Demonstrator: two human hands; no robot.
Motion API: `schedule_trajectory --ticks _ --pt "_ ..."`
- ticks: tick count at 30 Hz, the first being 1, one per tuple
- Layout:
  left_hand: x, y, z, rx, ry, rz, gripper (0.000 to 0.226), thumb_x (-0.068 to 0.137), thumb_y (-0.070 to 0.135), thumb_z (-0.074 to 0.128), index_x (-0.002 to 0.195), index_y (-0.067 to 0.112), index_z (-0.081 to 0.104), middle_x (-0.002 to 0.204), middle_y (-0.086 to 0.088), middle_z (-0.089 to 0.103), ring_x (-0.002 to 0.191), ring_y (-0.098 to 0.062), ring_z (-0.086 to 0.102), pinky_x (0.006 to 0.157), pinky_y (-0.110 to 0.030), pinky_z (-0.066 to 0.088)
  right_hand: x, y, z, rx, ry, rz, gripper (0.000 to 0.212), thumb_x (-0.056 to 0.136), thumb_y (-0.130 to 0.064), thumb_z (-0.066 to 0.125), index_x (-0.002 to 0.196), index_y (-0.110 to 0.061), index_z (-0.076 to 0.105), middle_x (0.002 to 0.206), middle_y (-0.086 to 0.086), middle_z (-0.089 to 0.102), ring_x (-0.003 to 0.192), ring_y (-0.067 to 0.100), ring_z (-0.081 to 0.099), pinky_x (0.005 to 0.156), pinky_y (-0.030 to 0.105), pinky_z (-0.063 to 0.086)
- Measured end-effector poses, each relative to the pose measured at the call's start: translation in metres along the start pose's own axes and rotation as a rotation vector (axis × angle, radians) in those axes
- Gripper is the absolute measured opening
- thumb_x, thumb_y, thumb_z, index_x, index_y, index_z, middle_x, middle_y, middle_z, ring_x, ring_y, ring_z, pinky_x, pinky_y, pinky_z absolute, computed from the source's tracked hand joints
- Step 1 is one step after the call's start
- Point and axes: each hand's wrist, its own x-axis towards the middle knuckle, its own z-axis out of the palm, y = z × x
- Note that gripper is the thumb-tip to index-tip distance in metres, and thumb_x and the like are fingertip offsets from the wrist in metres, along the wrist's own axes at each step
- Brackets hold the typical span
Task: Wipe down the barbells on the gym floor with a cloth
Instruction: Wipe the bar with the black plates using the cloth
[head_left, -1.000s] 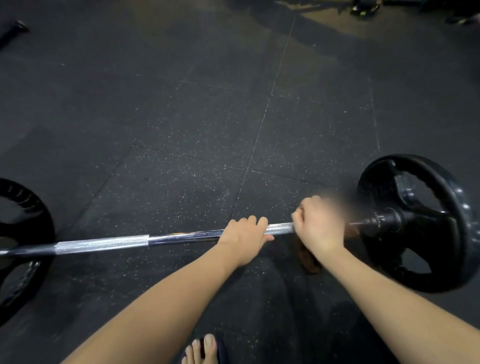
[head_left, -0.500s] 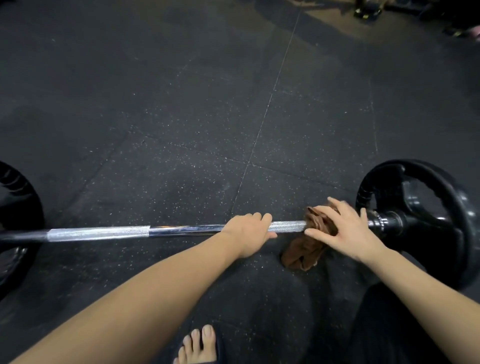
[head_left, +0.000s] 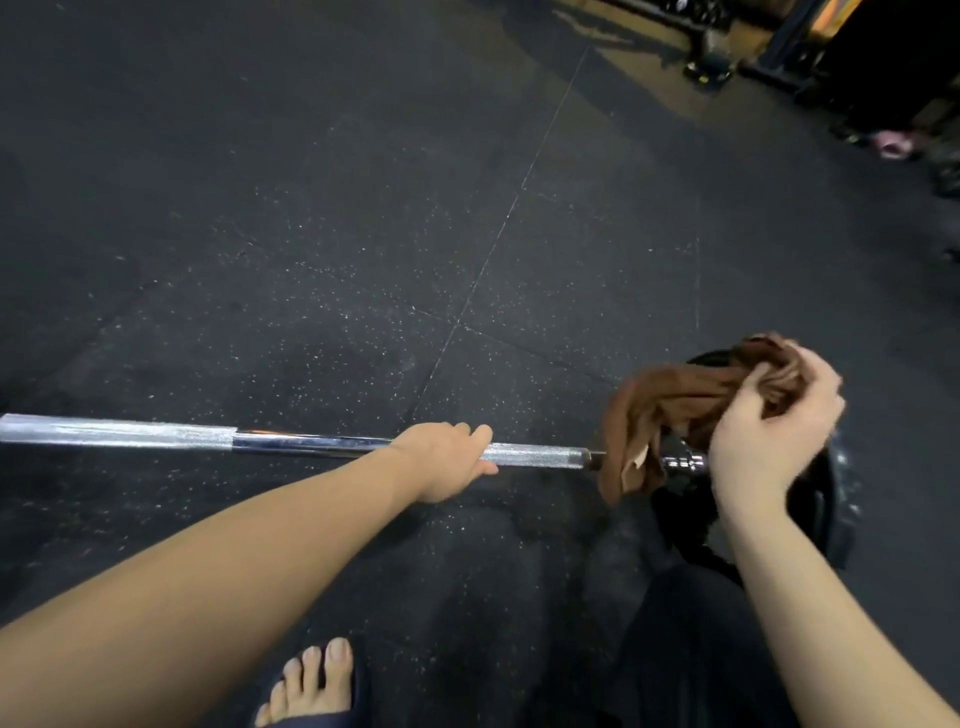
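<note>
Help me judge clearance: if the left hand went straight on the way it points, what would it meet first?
Probably the brown cloth bunched in the right hand, beyond the left hand on the bar; depth is unclear.

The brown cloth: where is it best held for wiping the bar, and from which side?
I would take the cloth at its bunched top, from above, where the right hand holds it. Its loose end hangs across the bar beside the weight plate, so a grip from above lets it wrap the bar.
</note>
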Motion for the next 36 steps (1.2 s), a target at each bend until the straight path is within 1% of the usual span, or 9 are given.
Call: schedule_trajectory --ticks 3,5,9,15,22,26,30,33,36 --pt "-0.001 0.002 -0.002 0.005 0.012 -0.012 0.045 0.11 0.05 0.028 0.127 0.01 0.039 0.121 -0.014 0.057 0.108 -0.035 0.059 0.083 -0.04 0.039 -0.05 0.039 0.016 -0.241 -0.578 -0.094 0.031 0.093 -0.023 0.053 0.118 -0.036 0.064 0.119 0.011 0.057 0.115 0.03 0.053 0.107 0.021 0.034" --pt "-0.001 0.004 -0.003 0.011 0.014 -0.019 0.045 0.11 0.05 0.027 0.128 0.011 0.039 0.122 -0.014 0.057 0.109 -0.034 0.059 0.087 -0.041 0.042 -0.077 0.055 0.023 -0.363 -0.745 0.006 0.03 0.097 -0.038 0.053 0.125 -0.033 0.062 0.125 0.013 0.049 0.119 0.038 0.046 0.11 0.041 0.032" --pt "-0.001 0.004 -0.001 0.02 0.023 -0.025 0.045 0.11 0.051 0.026 0.128 0.011 0.038 0.122 -0.013 0.056 0.109 -0.034 0.059 0.091 -0.044 0.045 -0.078 0.044 0.028 -0.452 -0.775 -0.133 0.047 0.09 -0.059 0.064 0.127 -0.029 0.06 0.122 0.007 0.045 0.117 0.027 0.039 0.106 0.045 0.034" --pt "-0.003 0.002 0.002 0.006 0.059 -0.016 0.045 0.11 0.052 0.025 0.125 0.012 0.04 0.119 -0.011 0.057 0.106 -0.032 0.06 0.085 -0.043 0.046 -0.081 0.039 0.026 -0.26 -0.79 -0.127 0.038 0.084 -0.032 0.081 0.116 -0.024 0.062 0.121 -0.003 0.04 0.105 0.016 0.054 0.094 0.032 0.051" --pt "-0.003 0.001 0.011 0.008 0.124 -0.015 0.044 0.109 0.053 0.025 0.121 0.014 0.042 0.115 -0.007 0.058 0.101 -0.03 0.06 0.082 -0.043 0.048 -0.071 0.053 0.02 -0.385 -0.649 -0.013 0.036 0.078 -0.019 0.084 0.108 -0.018 0.064 0.124 0.003 0.044 0.111 0.028 0.054 0.097 0.048 0.052" --pt "-0.002 0.003 0.012 0.005 0.102 -0.021 0.046 0.109 0.054 0.026 0.123 0.013 0.042 0.118 -0.01 0.058 0.104 -0.032 0.06 0.087 -0.045 0.05 -0.107 0.012 0.034 -0.203 -0.707 -0.046 0.038 0.079 -0.015 0.085 0.108 -0.021 0.061 0.12 -0.01 0.036 0.102 0.013 0.054 0.093 0.027 0.048" --pt "-0.007 -0.01 -0.005 -0.23 -0.038 0.022 0.05 0.105 0.054 0.042 0.13 0.012 0.04 0.125 -0.012 0.061 0.109 -0.036 0.06 0.089 -0.044 0.045 -0.115 -0.002 0.036 -0.142 -0.867 -0.099 0.045 0.081 -0.013 0.082 0.116 -0.027 0.058 0.123 -0.009 0.033 0.11 0.015 0.056 0.098 0.03 0.05" --pt "-0.022 -0.038 -0.009 -0.201 -0.09 -0.039 0.064 0.097 0.073 0.038 0.125 0.016 0.042 0.108 -0.006 0.062 0.097 -0.034 0.06 0.083 -0.043 0.045 -0.084 0.022 0.021 -0.283 -0.991 -0.24 0.054 0.078 -0.019 0.083 0.122 -0.03 0.055 0.122 -0.005 0.037 0.109 0.022 0.059 0.096 0.035 0.053" --pt "-0.032 -0.043 0.003 -0.027 -0.021 -0.051 0.06 0.097 0.075 0.022 0.105 0.018 0.038 0.083 -0.001 0.055 0.075 -0.03 0.053 0.071 -0.041 0.041 -0.074 0.043 0.004 -0.341 -0.852 -0.122 0.053 0.078 -0.016 0.084 0.123 -0.023 0.056 0.121 -0.001 0.036 0.111 0.03 0.059 0.103 0.039 0.049"
